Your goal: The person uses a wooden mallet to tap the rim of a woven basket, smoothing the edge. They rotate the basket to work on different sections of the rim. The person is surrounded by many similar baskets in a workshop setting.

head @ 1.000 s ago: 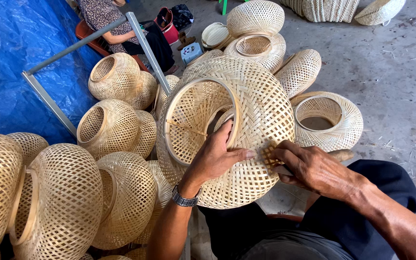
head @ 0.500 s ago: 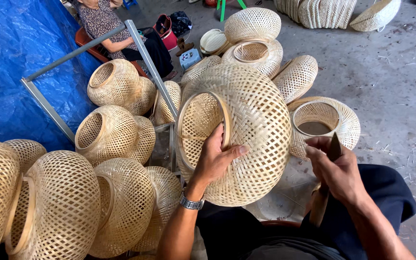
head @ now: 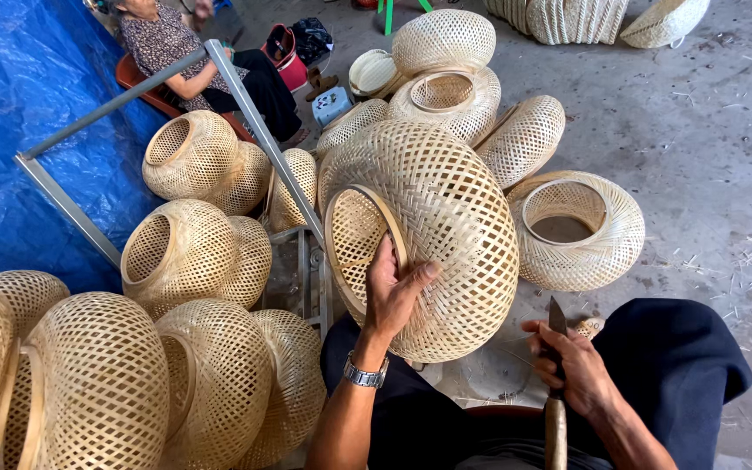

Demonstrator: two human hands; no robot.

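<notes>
Your left hand (head: 391, 292) grips the large round woven bamboo lampshade (head: 433, 231) at the rim of its open mouth, the fingers hooked inside the opening and the thumb pressed flat on the outer weave; a silver metal wristwatch (head: 365, 374) sits on that wrist. The lampshade is held tilted on its side above your lap, its mouth turned toward the left, in the middle of the view. Your right hand (head: 572, 370) is closed around the wooden handle of a short dark-bladed knife (head: 556, 383), blade pointing up, just to the right of the lampshade and not touching it. Your dark trousers (head: 672, 365) fill the lower right. To the right of the held piece, a squat woven bamboo shade with an upward-facing opening (head: 576, 231) rests on the grey concrete floor (head: 715, 130), which carries scattered bamboo shavings. Behind the held piece, further pale woven shades (head: 444, 65) are piled together. On the left, a cluster of similar rounded bamboo shades (head: 189, 252) lies on its sides, and the nearest ones (head: 102, 383) fill the lower left corner. A grey metal frame (head: 254, 122) runs diagonally across them, in front of a blue plastic tarpaulin (head: 28, 130). At the top left, another person in a patterned top (head: 167, 52) sits on a low red seat (head: 145, 91).
</notes>
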